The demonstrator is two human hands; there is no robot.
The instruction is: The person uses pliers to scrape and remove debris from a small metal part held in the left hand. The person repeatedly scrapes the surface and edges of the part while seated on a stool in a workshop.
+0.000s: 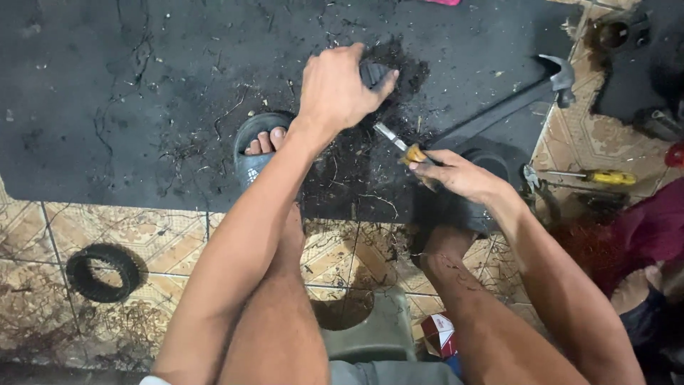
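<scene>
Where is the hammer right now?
In the head view, the hammer lies at upper right on the black mat, near its right edge, beyond the right hand and above the yellow-handled screwdriver.

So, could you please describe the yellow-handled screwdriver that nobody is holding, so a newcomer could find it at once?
Start at the big black mat and move past its right edge onto the patterned tiles. There, beyond the right hand, lies the yellow-handled screwdriver, flat and untouched. Unlike the tool in that hand's grip, it rests alone.
</scene>
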